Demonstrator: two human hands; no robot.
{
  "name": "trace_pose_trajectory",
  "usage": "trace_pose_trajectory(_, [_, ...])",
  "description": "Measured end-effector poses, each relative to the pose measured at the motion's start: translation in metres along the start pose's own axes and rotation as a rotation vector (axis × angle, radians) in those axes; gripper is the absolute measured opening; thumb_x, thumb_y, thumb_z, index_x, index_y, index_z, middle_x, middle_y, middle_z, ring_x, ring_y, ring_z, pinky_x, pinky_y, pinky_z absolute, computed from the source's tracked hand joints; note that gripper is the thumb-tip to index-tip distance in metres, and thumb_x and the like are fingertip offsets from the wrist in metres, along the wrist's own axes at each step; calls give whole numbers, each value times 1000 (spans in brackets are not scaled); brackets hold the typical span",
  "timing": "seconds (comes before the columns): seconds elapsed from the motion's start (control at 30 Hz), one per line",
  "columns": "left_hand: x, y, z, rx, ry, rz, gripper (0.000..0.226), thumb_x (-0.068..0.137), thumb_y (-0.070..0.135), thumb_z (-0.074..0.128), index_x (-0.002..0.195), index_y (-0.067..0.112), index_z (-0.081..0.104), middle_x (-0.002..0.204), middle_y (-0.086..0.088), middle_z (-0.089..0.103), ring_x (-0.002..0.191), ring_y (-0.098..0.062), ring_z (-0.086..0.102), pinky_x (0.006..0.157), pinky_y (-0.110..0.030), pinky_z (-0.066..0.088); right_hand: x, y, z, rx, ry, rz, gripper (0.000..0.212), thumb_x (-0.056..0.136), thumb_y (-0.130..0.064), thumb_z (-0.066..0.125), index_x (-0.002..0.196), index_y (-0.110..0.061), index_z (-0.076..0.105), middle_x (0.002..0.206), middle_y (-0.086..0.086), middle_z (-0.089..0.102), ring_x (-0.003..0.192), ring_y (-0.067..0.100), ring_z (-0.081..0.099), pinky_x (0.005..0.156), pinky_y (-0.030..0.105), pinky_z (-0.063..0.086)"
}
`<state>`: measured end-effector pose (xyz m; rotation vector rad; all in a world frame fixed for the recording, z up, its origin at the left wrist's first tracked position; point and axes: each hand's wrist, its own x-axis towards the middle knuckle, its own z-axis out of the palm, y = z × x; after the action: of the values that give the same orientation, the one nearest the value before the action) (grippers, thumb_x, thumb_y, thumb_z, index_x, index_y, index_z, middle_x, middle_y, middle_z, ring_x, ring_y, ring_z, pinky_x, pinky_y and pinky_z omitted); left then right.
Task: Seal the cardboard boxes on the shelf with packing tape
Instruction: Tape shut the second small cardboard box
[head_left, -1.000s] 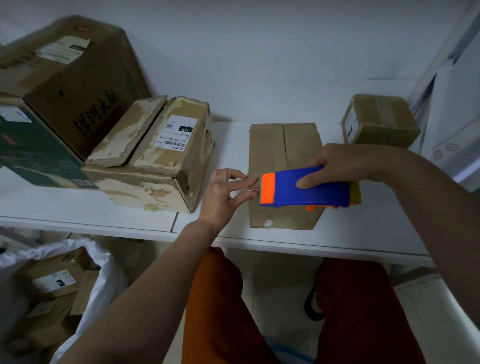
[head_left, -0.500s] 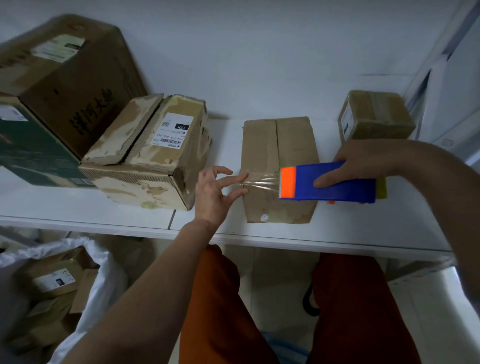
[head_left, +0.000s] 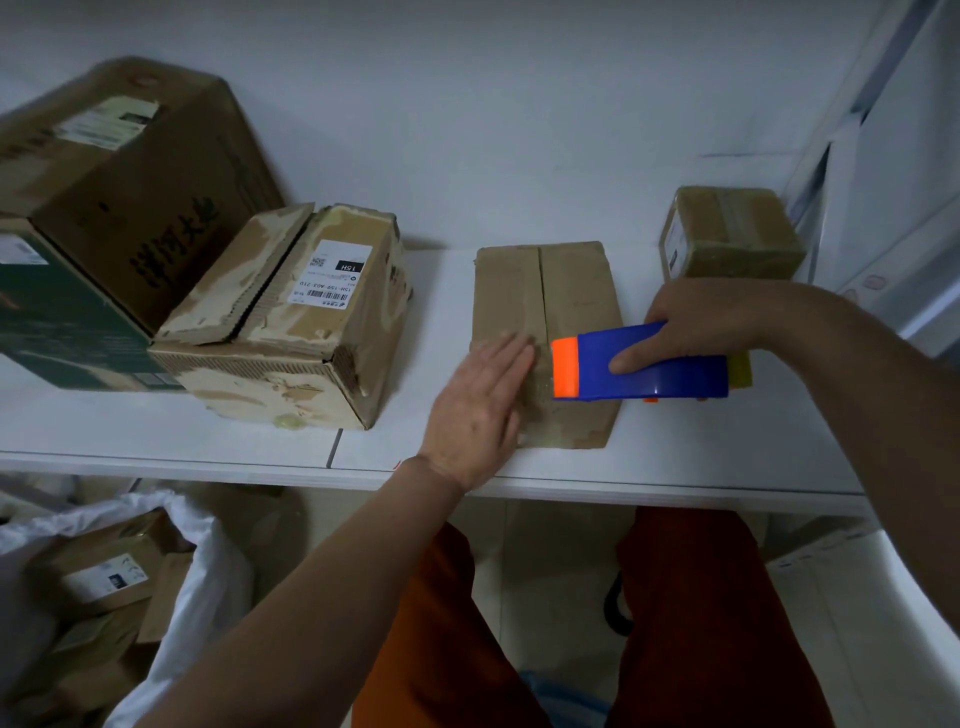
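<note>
Two hands on flat box (head_left: 566, 291): left hand (head_left: 480, 410) flat, right hand (head_left: 711, 322) gripping tape dispenser (head_left: 639, 361)

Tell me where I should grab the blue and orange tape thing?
Grip the blue and orange plastic tape dispenser round its long blue body, coming from the right, as the right hand does. The orange end faces the flat brown cardboard box, so keep fingers away from it.
</note>
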<state>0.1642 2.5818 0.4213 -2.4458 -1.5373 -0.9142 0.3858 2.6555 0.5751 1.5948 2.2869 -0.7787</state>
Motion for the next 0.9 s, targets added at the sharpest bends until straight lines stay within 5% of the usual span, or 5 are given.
trace_pose_trajectory(0.13, [-4,8,12,103,-162,-50,72,77,20,48,145,-2,35,153,-18,33,144,-29,26,119,-44,20,2,3,2,-6,-19,12,46,77,-59,63,77,-14,62,72,2,65,58,12,60,57,22,44])
trace_pose_trajectory(0.53, [-7,7,12,330,-292,-62,93,75,41,54,152,5,15,159,-14,19,147,-26,15,121,-41,11,-11,34,-7,100,-102,49,56,64,-63,63,82,-11,70,68,3,71,58,16,66,59,25,47])
trace_pose_trajectory(0.73, [-4,16,13,267,-254,-101,87,76,37,54,150,1,25,157,-16,24,146,-29,18,121,-43,13,-10,43,-4,81,-48,47,46,76,-57,63,80,-11,68,71,3,68,59,15,62,60,24,44])
trace_pose_trajectory(0.9, [11,40,19,121,-136,-81,72,79,25,47,142,-8,36,152,-23,32,144,-34,24,119,-45,19,-8,53,-3,120,-25,22,44,75,-58,63,71,-14,66,49,-7,63,49,10,59,55,22,43])
